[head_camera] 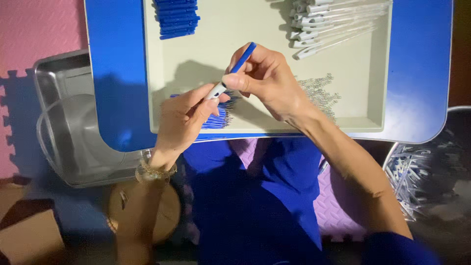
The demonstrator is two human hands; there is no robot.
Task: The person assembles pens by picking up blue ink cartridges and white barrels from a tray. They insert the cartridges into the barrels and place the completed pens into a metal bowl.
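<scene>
Centrally, both hands (left [184, 118], right [267, 78]) grasping one blue-capped pen [234, 71] over cream tray [255, 44]

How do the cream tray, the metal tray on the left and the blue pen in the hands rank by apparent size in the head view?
1. Cream tray, largest.
2. Metal tray, partly hidden under the blue table, so unsure.
3. Blue pen, smallest, held between left hand and right hand.

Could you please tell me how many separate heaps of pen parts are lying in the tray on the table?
4: blue caps top left, clear barrels top right, small springs beside the right hand, blue refills under the left hand, partly hidden.
</scene>
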